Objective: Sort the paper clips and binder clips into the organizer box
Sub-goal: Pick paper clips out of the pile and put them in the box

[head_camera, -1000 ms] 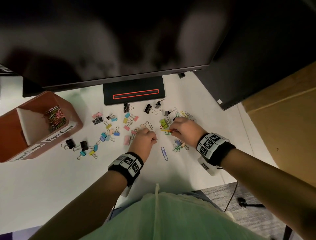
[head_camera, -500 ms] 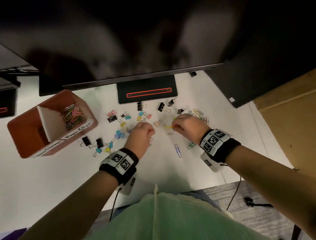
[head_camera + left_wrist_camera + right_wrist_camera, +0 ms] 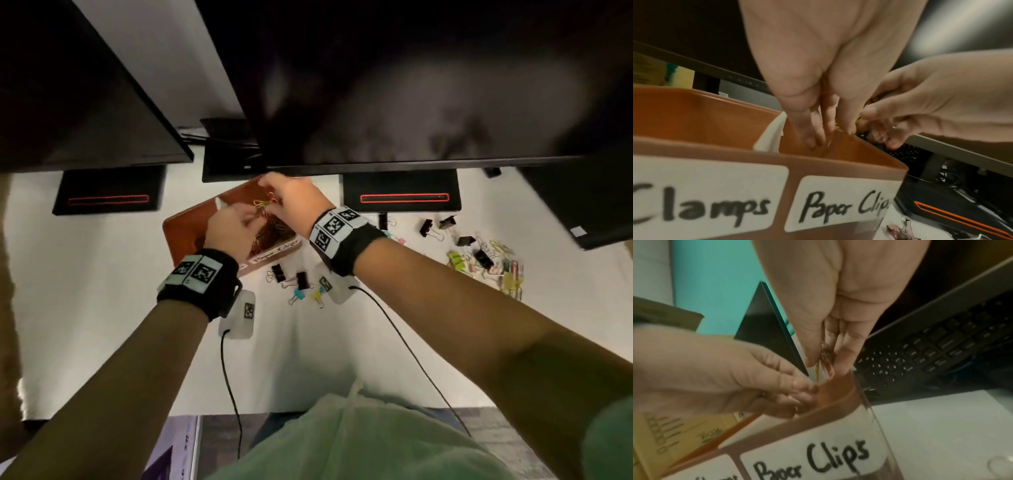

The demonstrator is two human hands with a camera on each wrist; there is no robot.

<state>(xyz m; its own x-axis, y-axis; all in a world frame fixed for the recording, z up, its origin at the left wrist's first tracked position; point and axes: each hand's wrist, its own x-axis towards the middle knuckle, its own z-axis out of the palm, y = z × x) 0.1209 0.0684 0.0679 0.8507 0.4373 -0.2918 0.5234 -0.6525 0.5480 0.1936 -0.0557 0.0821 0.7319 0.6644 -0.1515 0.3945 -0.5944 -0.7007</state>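
Note:
The brown organizer box (image 3: pixel 186 226) stands on the white desk, labelled "Clamps" and "Paper Clips" (image 3: pixel 842 206). A white divider (image 3: pixel 769 138) splits it. Both hands hover over the paper clip compartment. My right hand (image 3: pixel 270 202) pinches a small bunch of coloured paper clips (image 3: pixel 826 360) between thumb and fingers, just above the box rim (image 3: pixel 838 386). My left hand (image 3: pixel 248 219) points its bunched fingers (image 3: pixel 812 134) down into the same compartment, with a bit of yellow paper clip (image 3: pixel 836 128) between them. More paper clips (image 3: pixel 270 233) lie inside. The clamps compartment is largely hidden.
Black and coloured binder clips (image 3: pixel 298 282) lie just right of the box. A mixed heap of clips (image 3: pixel 486 262) sits farther right. Monitors overhang the back of the desk on black stands (image 3: pixel 400 197). A keyboard (image 3: pixel 941 345) lies behind the box.
Both hands have left the clip pile and travelled left to the box, carrying paper clips. They now hang over the paper clip compartment, and the head view has turned with them.

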